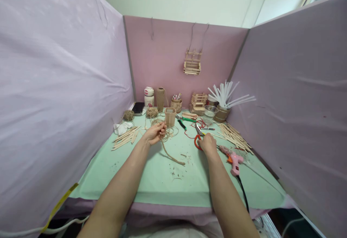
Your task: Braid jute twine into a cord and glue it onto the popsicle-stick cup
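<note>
My left hand point(156, 133) is closed in a pinch around a braided jute cord point(170, 156), whose lower end trails down onto the green tabletop. Just beyond that hand stands a small wooden-stick cup point(170, 116) with loose twine point(170, 132) around its base. On the right, my right hand point(208, 144) is curled at the red handles of a pair of scissors point(198, 141); their blades point away from me. Its fingertips are partly hidden behind the back of the hand.
A pink glue gun point(235, 160) with a black cable lies right of my right hand. Green-handled pliers point(187, 119) and a clear bowl point(210, 114) are farther back. Wooden sticks point(126, 138) lie left; more sticks point(235, 137) lie right. Twine balls point(152, 112) stand behind.
</note>
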Tool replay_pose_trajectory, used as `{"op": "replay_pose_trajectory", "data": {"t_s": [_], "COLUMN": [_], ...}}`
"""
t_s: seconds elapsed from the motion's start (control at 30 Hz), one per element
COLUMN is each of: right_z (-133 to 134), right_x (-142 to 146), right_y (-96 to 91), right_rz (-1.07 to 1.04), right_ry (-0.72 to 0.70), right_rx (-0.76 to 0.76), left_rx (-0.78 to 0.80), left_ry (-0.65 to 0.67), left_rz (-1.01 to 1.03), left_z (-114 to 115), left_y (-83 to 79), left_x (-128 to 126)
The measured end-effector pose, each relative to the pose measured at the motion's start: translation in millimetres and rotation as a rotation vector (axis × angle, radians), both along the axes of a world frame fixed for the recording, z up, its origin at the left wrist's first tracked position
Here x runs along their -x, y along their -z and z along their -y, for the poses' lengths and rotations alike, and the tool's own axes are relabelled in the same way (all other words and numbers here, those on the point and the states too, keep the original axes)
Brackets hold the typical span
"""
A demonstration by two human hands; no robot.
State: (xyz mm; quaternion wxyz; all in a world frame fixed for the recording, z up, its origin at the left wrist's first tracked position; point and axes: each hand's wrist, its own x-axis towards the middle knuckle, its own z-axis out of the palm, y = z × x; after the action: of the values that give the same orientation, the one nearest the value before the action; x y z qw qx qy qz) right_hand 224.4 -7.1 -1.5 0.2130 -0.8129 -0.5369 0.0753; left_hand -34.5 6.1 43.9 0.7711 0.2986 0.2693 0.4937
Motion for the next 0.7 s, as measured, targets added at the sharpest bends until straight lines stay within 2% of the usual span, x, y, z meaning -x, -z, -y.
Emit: {"op": "replay_pose_trajectory", "data": {"t_s": [0.07,0.1,0.2,0.27,0.37,0.5,0.57,0.6,0.7], "right_z": [1,2,6,10,15,14,10,7,2], "right_x": [6,11,30,44,57,55,49,46,38], "right_y": [-2.1,-3.7,-9.4,-12.5,-14.9,-13.2,-10.2,-8.1,-1.2], "right_rz": [-0.009,-0.054,-0.413,-0.656,-0.784,-0.801,-0.797,-0.786,-0.682], "right_ry": [-0.044,-0.111,-0.547,-0.765,-0.85,-0.803,-0.713,-0.655,-0.498], "right_rx": [-0.121,-0.206,-0.398,-0.374,-0.347,-0.349,-0.344,-0.327,-0.198], "left_rx": [0.008,0.014,0.031,0.043,0.049,-0.017,-0.099,-0.155,-0.327], "left_ry": [0.058,0.096,0.227,0.291,0.355,0.412,0.307,0.189,-0.367], "left_rz": [-0.013,-0.02,-0.032,-0.056,-0.108,-0.216,-0.349,-0.439,-0.717], "left_z": [3,4,7,9,13,18,15,11,-13], "left_y": [1.0,2.0,7.4,12.0,18.6,24.0,25.2,25.3,24.0], "left_x": [-4,-7,-17,-24,-32,-36,-35,-33,-23]}}
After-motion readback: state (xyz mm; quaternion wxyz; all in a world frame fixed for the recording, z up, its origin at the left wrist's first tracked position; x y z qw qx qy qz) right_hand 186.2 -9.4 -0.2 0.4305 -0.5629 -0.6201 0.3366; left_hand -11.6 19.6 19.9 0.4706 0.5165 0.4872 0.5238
